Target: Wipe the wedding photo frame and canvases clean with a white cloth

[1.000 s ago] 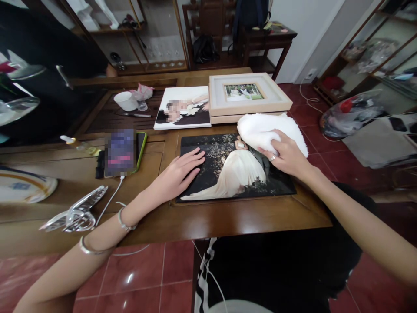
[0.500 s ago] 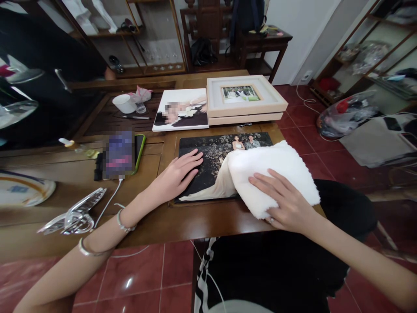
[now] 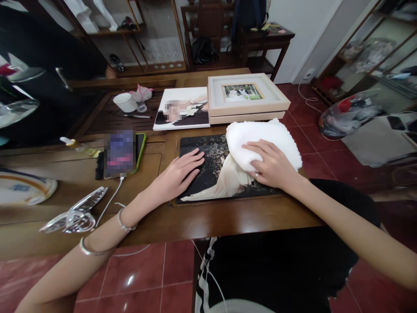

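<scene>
Dark photo panel (image 3: 213, 171) lies flat on the table (image 3: 211, 224), close to the near edge. Right part of it sits under a fluffy white cloth (image 3: 269, 130); the pale train of a dress shows on the uncovered part.

Left hand (image 3: 183, 174): open, fingers extended and slightly spread, resting flat on the panel's left end. Nothing enclosed.

Right hand (image 3: 273, 167): grip partly closed, fingers bent into the cloth, a fold bunched beneath them. Hold looks loose rather than tight; force cannot be judged.

Step in hand reads as wiping the panel's face. To do it well: left palm as the anchor, light downward weight, fingers off the printed middle to spare it smudges. Cloth should lie broad and flat under the right fingers, with long, overlapping, even strokes taken out past the right edge. Corners deserve a separate pass. The ring (image 3: 257, 174) on the right hand sits by the cloth's near edge; better with padding between metal and print, as a bare ring could scratch.

Watch the far side: stacked pale frames (image 3: 243, 108) and a white-edged picture (image 3: 182, 108) lie just beyond the panel, so a far stroke could nudge them. Phone (image 3: 140, 150) and white cable (image 3: 109, 200) are left, apart from the panel.
</scene>
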Tool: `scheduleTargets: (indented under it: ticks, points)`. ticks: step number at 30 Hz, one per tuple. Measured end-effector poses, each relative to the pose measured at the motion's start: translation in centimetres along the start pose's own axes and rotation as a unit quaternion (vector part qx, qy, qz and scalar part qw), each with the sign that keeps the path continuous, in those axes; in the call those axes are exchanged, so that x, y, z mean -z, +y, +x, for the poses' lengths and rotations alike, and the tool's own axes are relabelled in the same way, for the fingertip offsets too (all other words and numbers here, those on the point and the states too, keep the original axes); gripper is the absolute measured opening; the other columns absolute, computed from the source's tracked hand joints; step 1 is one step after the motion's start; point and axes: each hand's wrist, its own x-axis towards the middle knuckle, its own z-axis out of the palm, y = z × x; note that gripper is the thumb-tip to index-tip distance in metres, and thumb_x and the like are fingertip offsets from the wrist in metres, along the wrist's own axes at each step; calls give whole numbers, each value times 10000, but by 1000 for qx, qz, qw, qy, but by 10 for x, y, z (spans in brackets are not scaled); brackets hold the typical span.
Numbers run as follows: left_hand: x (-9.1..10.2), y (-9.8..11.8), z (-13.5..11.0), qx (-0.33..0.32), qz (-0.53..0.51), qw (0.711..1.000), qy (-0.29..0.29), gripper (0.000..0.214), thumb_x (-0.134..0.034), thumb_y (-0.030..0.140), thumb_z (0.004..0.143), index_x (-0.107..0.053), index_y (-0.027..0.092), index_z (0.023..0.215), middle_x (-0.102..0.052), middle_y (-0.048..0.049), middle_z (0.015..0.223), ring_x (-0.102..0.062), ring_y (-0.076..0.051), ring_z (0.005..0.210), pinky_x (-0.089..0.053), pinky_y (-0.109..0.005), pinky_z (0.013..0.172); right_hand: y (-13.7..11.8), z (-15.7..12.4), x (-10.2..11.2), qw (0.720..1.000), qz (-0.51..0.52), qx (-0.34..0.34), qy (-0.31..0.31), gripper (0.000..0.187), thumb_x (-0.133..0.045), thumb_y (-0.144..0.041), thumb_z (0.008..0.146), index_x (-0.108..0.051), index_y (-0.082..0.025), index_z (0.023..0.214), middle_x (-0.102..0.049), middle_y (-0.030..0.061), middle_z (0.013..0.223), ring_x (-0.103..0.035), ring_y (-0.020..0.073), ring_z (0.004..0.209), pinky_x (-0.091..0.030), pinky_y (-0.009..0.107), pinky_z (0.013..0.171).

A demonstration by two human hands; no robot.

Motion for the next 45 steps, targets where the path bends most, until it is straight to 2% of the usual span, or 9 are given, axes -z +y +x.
scheduleTargets:
  ticks: [6,11,16,22,26,30,36,41,45]
  points:
    - [0,0,1,-2,1,1000,-5,398,-401,255,1017,-550,155,1372,-530,-126,1453,-385,-274,1428,-377,-539,1144,25,30,-17,998,-23,-56,7,113,-629,-199,800,-709,-158,868,-649,173,1236,-560,355,1153,-477,519,955]
    - [-1,-1,0,6,2,1000,-2,396,-402,259,1020,-549,142,1369,-528,-127,1455,-387,-267,1427,-372,-523,1151,25,34,-20,998,-33,-59,16,138,-594,-215,826,-706,-145,868,-665,192,1190,-576,368,1103,-505,530,911]
    - [-1,-1,1,9,-3,1000,-1,394,-396,264,1021,-550,161,1369,-530,-120,1454,-390,-270,1425,-371,-535,1146,-4,14,-7,1000,8,-6,23,83,-614,-183,789,-691,-172,758,-642,186,1244,-554,364,1181,-475,567,985]
    - [-1,0,0,10,1,1000,1,390,-406,258,1018,-552,157,1365,-528,-126,1455,-395,-270,1422,-378,-531,1142,-54,-14,15,997,44,48,30,187,-607,-179,795,-634,-188,610,-623,189,1287,-526,359,1249,-460,583,1029]
    - [-1,0,-1,10,6,1000,-1,389,-411,251,1017,-550,138,1362,-523,-130,1459,-391,-267,1424,-378,-523,1143,-74,-19,19,995,50,68,49,261,-579,-170,821,-591,-189,561,-637,184,1269,-517,351,1267,-476,576,1016]
    - [-2,-1,0,6,4,1000,2,384,-412,250,1015,-564,136,1349,-533,-136,1448,-401,-268,1418,-378,-516,1144,-82,-15,15,993,50,82,73,277,-571,-154,826,-576,-184,551,-650,176,1242,-511,338,1273,-468,555,1026]
    - [-3,-3,-1,-2,4,1000,7,387,-424,239,1011,-558,126,1356,-538,-143,1441,-400,-270,1419,-380,-511,1144,-61,5,3,997,38,55,34,122,-619,-200,790,-676,-183,683,-626,172,1284,-529,338,1234,-449,536,1033]
    - [-3,-4,-1,-12,1,1000,8,388,-431,223,1005,-558,130,1359,-539,-143,1442,-392,-276,1423,-385,-517,1137,-30,34,-11,1000,-2,16,4,133,-609,-216,819,-724,-150,831,-629,191,1259,-537,339,1194,-446,516,1011]
    - [-2,-3,-1,-6,-1,1000,9,387,-423,234,1009,-558,137,1358,-537,-141,1443,-397,-274,1421,-386,-514,1136,-18,53,-25,1000,-25,-17,4,194,-611,-228,823,-725,-132,947,-634,184,1237,-527,338,1169,-433,502,994]
